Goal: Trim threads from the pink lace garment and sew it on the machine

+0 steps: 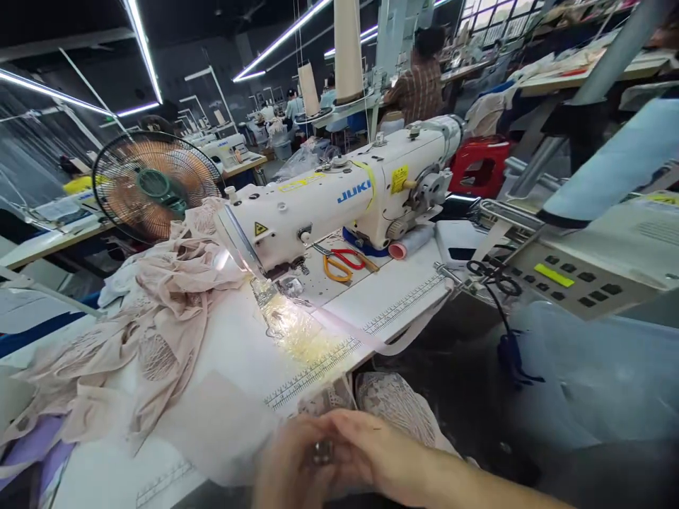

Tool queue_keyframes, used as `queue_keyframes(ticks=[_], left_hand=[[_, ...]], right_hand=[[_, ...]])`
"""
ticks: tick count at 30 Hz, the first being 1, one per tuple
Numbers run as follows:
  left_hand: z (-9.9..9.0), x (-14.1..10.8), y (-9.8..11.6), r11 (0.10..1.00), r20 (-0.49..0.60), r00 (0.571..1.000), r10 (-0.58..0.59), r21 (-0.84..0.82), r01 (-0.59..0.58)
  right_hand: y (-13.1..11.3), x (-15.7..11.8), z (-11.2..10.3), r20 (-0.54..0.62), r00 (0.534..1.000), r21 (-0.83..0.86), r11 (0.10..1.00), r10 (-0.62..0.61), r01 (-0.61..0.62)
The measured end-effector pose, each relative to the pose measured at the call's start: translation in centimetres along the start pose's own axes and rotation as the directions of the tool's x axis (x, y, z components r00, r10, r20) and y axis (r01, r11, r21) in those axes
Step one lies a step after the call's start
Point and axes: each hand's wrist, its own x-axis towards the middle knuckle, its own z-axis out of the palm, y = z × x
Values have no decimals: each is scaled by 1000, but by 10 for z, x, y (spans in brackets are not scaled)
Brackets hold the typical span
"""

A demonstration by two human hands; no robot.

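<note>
Workstn. w/ JUKI sewing machine [329, 198], seen from operator's side. At near edge of table [238, 360], left hand [286, 459] & right hand [379, 449] meet, fingers part-curled, w/ a small metal part [322, 452] btwn them; owing to motion blur, one cannot tell which hand grips it, or how far either is closed. Just beyond the hands, nr. table edge, lies a patterned lace piece [395, 403]; to their left, a pale sheer fabric [223, 413], also blurred, lies on the tabletop. Printed ruler scale [390, 314] runs along near side of bed. A pale narrow strip [339, 325] extends from nr. the needle area twd. a metal bracket [450, 277] at right. Beneath the mach. arm: orange-handled scissors [338, 272] & a red-handled tool [358, 259], close together; farther right, a thread spool w/ pink core [411, 244]. Far left of needle area: heap of beige fabric [170, 311], incl. lace portions, w/ fan [153, 184] behind. Right: control box [583, 279] w/ yellow-green label. Background: tall thread cone [347, 53], red stool [482, 166], & co-worker in checked shirt [424, 92], seated far right of mach.
</note>
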Motion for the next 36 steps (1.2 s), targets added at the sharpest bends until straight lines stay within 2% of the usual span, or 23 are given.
queue_keyframes(ticks=[2, 4, 5, 6, 8, 11, 13, 16, 18, 21, 22, 24, 27, 30, 32, 34, 36], left_hand=[[14, 26, 7, 977, -96, 975, 202, 95, -193], [25, 47, 17, 900, -142, 903, 406, 231, -369], [28, 55, 23, 863, -148, 870, 471, 285, -418], [30, 60, 28, 846, -151, 856, 495, 308, -435], [29, 65, 35, 862, -165, 864, 477, 278, -423], [18, 70, 33, 939, -193, 920, 342, 111, -326], [8, 81, 27, 967, -200, 947, 252, 81, -241], [1, 114, 20, 974, -183, 972, 148, 198, -111], [3, 142, 19, 961, -148, 985, 84, 275, -41], [15, 181, 18, 904, -11, 999, 33, 426, -25], [18, 190, 17, 877, 44, 999, 20, 479, -39], [23, 202, 14, 837, 114, 994, -1, 544, -62], [19, 204, 15, 822, 135, 991, 18, 561, -92], [7, 195, 33, 895, 89, 996, 7, 444, -46], [-3, 190, 51, 973, 122, 993, 2, 230, -30], [-12, 188, 69, 996, 177, 983, 42, 66, -54], [-24, 191, 83, 997, 180, 982, 64, 24, -69]], right_hand=[[1, -2, 2, -65, 997, 305, 952, 45, -23], [-7, -6, 2, -138, 990, 469, 883, 40, 30], [-12, -8, 1, -158, 987, 527, 848, 39, 51], [-16, -11, 0, -170, 985, 570, 818, 36, 69], [-21, -15, -5, -176, 984, 587, 803, 2, 103], [-27, -20, -16, -210, 973, 429, 885, -97, 181], [-33, -23, -25, -269, 950, 273, 933, -161, 235], [-46, -28, -36, -347, 911, 92, 959, -221, 268], [-52, -30, -42, -362, 893, -49, 962, -268, 269], [-58, -31, -53, -329, 860, -369, 892, -390, 263], [-60, -31, -57, -300, 841, -500, 825, -450, 263], [-68, -30, -65, -210, 780, -754, 605, -589, 254], [-89, -30, -76, 22, 636, -973, 131, -771, 192], [-115, -29, -76, 346, 512, -934, -339, -787, 110], [-130, -25, -69, 530, 473, -813, -581, -703, 47], [-143, -20, -58, 645, 453, -685, -728, -615, -12], [-156, -15, -45, 713, 428, -596, -801, -556, -47]])
